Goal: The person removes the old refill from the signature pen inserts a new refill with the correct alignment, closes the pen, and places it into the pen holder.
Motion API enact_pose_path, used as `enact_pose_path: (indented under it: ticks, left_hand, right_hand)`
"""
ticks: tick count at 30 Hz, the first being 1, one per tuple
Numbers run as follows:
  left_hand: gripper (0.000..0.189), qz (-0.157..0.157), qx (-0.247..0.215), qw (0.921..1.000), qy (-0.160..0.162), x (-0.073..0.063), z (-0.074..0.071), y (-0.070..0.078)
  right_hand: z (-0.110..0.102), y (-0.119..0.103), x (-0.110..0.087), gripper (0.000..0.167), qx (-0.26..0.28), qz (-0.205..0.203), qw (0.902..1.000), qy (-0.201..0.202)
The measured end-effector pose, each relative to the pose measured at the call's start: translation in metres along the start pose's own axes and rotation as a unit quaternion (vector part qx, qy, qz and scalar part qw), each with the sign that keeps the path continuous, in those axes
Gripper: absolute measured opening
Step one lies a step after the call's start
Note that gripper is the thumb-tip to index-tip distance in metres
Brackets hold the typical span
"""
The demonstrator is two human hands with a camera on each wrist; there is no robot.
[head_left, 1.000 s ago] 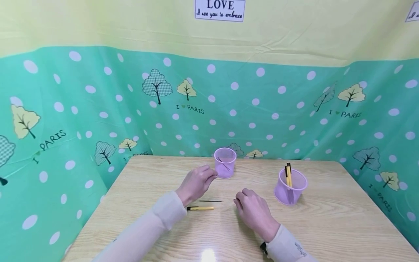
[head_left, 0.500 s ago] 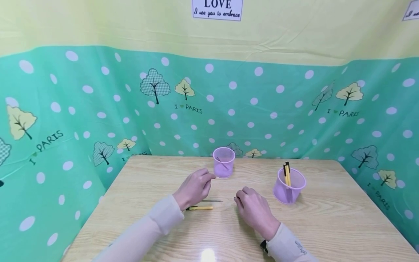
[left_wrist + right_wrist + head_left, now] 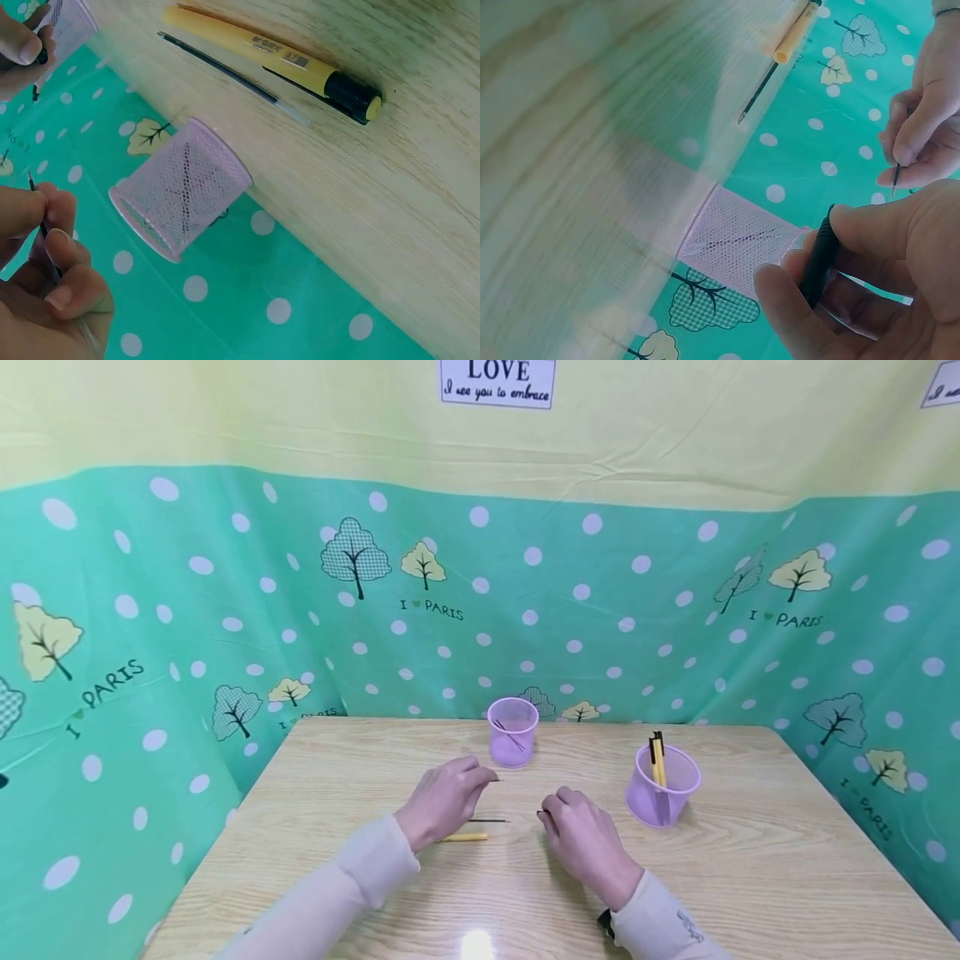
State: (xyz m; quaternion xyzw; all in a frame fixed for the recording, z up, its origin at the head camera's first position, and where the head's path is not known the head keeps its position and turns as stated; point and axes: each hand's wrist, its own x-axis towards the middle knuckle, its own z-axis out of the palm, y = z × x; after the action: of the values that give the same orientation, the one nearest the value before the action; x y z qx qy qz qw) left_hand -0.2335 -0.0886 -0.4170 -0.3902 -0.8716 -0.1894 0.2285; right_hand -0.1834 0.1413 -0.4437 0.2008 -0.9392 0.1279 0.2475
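My left hand (image 3: 442,800) pinches a thin dark pen refill (image 3: 45,234) between thumb and fingers, its pointed tip sticking out past them. To the right, my right hand (image 3: 588,843) grips a short black pen piece (image 3: 822,256), ribbed near one end. The two hands are apart above the table. Under the left hand lie a yellow pen barrel (image 3: 247,46) with a black clip end and another refill (image 3: 221,69), side by side. In the head view, the left hand covers the barrel's black end.
A lilac mesh cup (image 3: 513,755) with several thin dark sticks inside stands at the back of the wooden table (image 3: 360,752). Another lilac cup (image 3: 647,802), holding yellow pens (image 3: 657,762) with black clips, is at the right. A green polka-dot curtain (image 3: 525,577) hangs around the table.
My left hand has come slightly down and nearer, and the refill tip now shows beyond its fingers. The right hand keeps its place with the black pen piece.
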Motion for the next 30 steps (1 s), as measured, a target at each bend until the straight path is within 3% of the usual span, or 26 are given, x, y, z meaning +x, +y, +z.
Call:
enact_pose_path:
  ticks: [11, 18, 30]
  left_hand:
    - [0.014, 0.01, -0.005, 0.9999, -0.006, -0.005, 0.001, 0.004]
    - [0.013, 0.004, -0.008, 0.9994, -0.034, -0.009, 0.003, 0.004]
    - [0.012, 0.008, 0.002, 0.9988, -0.048, -0.014, 0.008, 0.009]
  right_hand:
    - [0.0, -0.001, 0.001, 0.005, 0.0, 0.0, 1.0, -0.003]
    - [0.002, -0.002, 0.0, 0.007, 0.002, 0.001, 1.0, -0.008]
    - [0.002, -0.003, 0.0, 0.006, 0.008, -0.009, 0.9999, -0.01]
